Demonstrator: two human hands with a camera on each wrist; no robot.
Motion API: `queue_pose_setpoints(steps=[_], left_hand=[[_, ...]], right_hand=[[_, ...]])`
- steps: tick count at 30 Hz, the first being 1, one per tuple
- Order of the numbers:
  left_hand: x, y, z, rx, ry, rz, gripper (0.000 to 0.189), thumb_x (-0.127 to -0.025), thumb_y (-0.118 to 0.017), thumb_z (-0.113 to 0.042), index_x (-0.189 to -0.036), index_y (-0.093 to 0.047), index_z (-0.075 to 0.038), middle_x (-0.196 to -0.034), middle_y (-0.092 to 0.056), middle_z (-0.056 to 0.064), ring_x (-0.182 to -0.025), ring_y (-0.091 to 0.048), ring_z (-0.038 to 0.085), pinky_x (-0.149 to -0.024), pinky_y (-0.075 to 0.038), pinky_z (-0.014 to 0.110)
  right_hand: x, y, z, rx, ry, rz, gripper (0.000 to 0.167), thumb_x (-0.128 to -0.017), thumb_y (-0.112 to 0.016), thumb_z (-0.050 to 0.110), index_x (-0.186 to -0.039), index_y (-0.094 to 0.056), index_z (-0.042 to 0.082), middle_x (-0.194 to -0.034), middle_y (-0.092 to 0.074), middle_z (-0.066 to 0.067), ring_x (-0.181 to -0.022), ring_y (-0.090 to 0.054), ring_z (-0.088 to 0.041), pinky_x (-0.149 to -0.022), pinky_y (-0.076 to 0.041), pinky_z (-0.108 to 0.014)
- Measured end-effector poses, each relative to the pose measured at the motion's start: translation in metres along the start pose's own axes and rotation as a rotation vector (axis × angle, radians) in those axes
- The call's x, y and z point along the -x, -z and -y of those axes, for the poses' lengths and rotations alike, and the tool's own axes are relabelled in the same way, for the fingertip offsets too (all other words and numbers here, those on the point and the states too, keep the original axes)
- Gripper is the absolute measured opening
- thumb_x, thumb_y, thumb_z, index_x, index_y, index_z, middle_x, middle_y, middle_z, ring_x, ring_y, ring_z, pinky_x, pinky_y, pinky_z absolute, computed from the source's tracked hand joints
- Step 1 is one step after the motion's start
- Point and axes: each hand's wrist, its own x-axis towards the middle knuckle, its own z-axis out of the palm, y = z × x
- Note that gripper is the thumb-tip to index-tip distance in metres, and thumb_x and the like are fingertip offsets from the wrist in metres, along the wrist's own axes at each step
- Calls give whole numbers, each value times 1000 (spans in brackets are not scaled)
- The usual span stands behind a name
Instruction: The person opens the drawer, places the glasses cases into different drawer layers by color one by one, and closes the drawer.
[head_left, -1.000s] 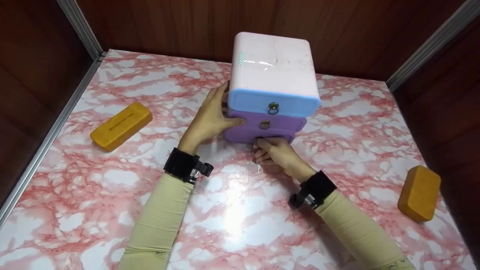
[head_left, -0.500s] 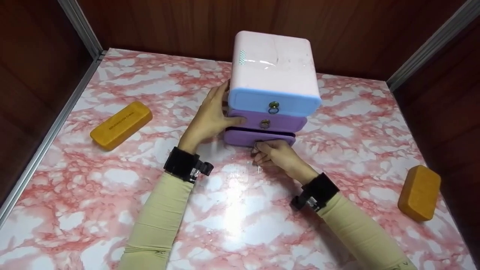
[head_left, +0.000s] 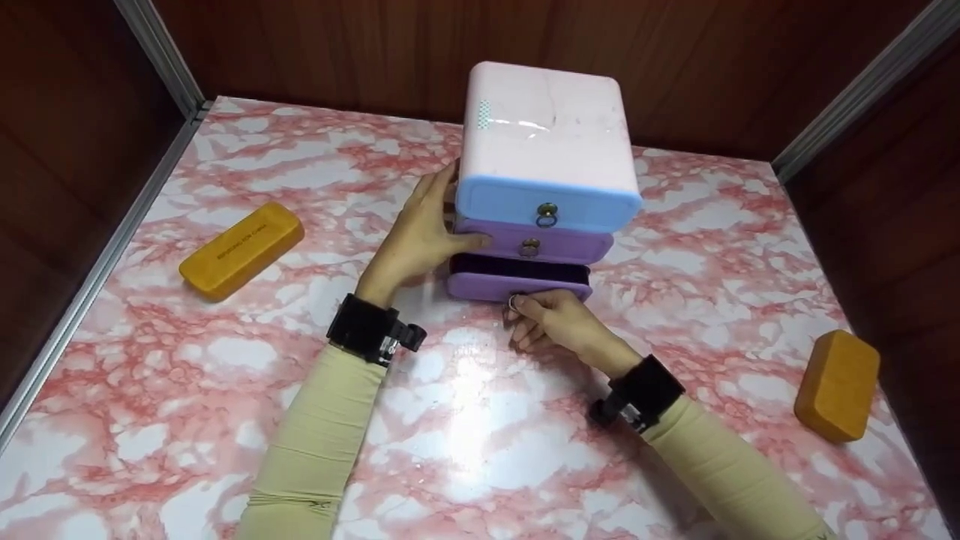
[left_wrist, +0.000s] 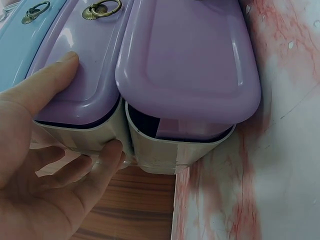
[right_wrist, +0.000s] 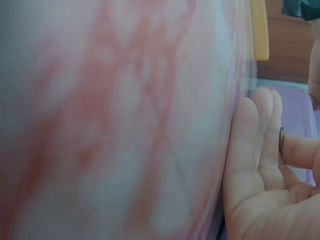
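Observation:
A drawer unit (head_left: pixel 551 127) with a pale pink top stands toward the back, its blue top drawer (head_left: pixel 502 204) and purple middle drawer (head_left: pixel 570 246) both pushed in. Its purple bottom drawer (head_left: pixel 480 286) is pulled partly out, showing a dark gap behind the front. My left hand (head_left: pixel 416 240) holds the unit's left side; in the left wrist view the thumb (left_wrist: pixel 55 82) lies on the middle drawer's front and the fingers touch the side wall. With thumb and index finger my right hand (head_left: pixel 559 322) pinches the bottom drawer's metal ring pull (right_wrist: pixel 281 140), other fingers low by the table.
A mustard-yellow case (head_left: pixel 241 251) with printed lettering lies on the left of the marbled table (head_left: pixel 187 420). Another such yellow case (head_left: pixel 838 386) lies near the right edge. Dark wood panels (head_left: pixel 337 52) stand behind and at both sides.
The bottom drawer has slid out toward me, from nearly closed to a visible gap. My right hand has moved back with its ring pull; my left hand stays in place on the unit.

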Motion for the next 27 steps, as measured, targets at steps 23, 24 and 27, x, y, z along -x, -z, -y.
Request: queue_pose_setpoints(steps=[23,24,27], left_hand=[[0,-1,1,-6,-22,-4,122,-79,-95,-39,-171,-18,-14,-170,-30,13,-150,-42,32,-123,-38,50],[0,0,1,-7,-21,-3,123,-79,-95,-40,-171,-18,-14,-170,-30,13,-150,-41,32,-124,-37,50],[1,0,1,-12,-21,-1,124,-79,-95,-41,-171,-17,-13,-171,-29,14,-151,-40,33,-124,-37,51]], right_hand=[[23,-5,-8,54,2,90,38,-113,-55,28,-112,-74,-5,-78,-77,-9,-66,-73,-16,-67,-64,-31],[24,-5,-9,54,-1,94,38,-113,-55,28,-112,-74,-5,-78,-77,-9,-66,-73,-16,-67,-64,-31],[27,-7,-10,62,-2,89,38,-112,-56,29,-111,-74,-4,-78,-77,-9,-66,-73,-17,-68,-65,-33]])
